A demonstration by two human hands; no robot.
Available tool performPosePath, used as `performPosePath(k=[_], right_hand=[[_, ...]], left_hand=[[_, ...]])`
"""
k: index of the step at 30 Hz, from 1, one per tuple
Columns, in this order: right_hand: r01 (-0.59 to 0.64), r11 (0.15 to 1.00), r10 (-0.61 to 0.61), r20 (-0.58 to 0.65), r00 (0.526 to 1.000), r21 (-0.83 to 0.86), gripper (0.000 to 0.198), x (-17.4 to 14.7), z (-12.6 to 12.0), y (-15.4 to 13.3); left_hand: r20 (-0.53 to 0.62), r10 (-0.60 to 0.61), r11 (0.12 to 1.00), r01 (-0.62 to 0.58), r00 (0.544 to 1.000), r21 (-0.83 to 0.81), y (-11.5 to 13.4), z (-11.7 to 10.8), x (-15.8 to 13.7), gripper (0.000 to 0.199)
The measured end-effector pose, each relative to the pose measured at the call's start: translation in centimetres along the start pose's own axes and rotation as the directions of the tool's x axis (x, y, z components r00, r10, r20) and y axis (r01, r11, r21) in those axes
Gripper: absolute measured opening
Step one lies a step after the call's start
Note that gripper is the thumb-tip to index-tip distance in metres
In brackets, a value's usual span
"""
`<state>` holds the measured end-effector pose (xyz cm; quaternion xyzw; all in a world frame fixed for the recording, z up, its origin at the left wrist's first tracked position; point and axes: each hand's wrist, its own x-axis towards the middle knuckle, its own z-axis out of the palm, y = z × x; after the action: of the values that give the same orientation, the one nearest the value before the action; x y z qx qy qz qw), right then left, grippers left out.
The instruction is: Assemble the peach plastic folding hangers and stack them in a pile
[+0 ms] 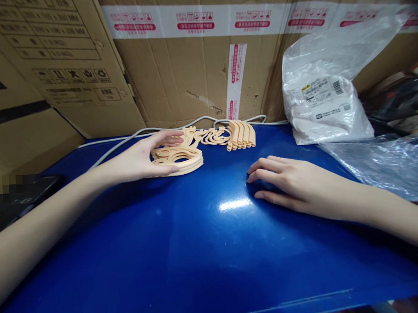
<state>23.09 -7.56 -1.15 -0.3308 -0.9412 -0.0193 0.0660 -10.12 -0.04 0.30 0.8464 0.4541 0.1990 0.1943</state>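
Observation:
My left hand [143,157] reaches to a stack of flat, cream-coloured curved plastic parts [190,164] at the back left of the blue table. Its fingers are apart around the stack's left side; whether they press on it I cannot tell. Just behind lie more cream pieces with branching shapes [190,135] and several small hook-like curved pieces [213,136]. Further right is a row of curved cream tubes [241,134], side by side. My right hand [286,183] rests low over the table, fingers spread and slightly bent, holding nothing.
Cardboard boxes [191,65] wall off the back and left. A white cable [125,136] runs along the rear edge. On the right stand a labelled plastic bag [326,96] and a clear plastic sheet [385,162]. A dark device [27,196] sits at the left on the blue table [199,254].

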Motion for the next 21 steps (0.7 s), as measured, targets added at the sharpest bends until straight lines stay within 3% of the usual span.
performPosePath(k=[21], right_hand=[[0.002, 1.000, -0.002, -0.006, 1.000, 0.006, 0.031, -0.01, 0.09, -0.04]], left_hand=[[0.022, -0.014, 1.000, 0.013, 1.000, 0.023, -0.11, 0.01, -0.06, 0.079]])
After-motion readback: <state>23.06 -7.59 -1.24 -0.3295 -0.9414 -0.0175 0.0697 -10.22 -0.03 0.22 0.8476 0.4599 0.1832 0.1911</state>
